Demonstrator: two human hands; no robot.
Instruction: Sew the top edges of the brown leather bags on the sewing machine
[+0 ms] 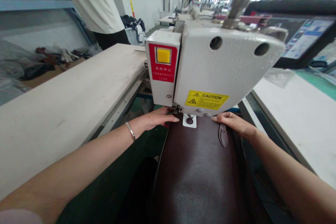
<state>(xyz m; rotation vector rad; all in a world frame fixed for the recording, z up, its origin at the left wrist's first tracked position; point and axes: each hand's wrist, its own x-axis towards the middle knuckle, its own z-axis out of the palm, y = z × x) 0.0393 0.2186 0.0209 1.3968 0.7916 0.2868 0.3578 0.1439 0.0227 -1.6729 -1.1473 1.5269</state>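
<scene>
A dark brown leather piece (199,168) lies in front of me, its far end under the head of a white sewing machine (220,66). My left hand (157,119) rests flat at the leather's far left edge, fingers stretched toward the presser foot (189,120). My right hand (233,123) lies flat on the far right side of the leather, fingers extended, next to a small leather tab (223,135). A thin bracelet (130,131) sits on my left wrist.
The machine carries a red emergency-stop plate with a yellow button (163,56) and a yellow caution label (206,99). White worktables (65,101) flank both sides. A screen (307,36) stands at the right. Another person in a white shirt (97,3) stands at the back left.
</scene>
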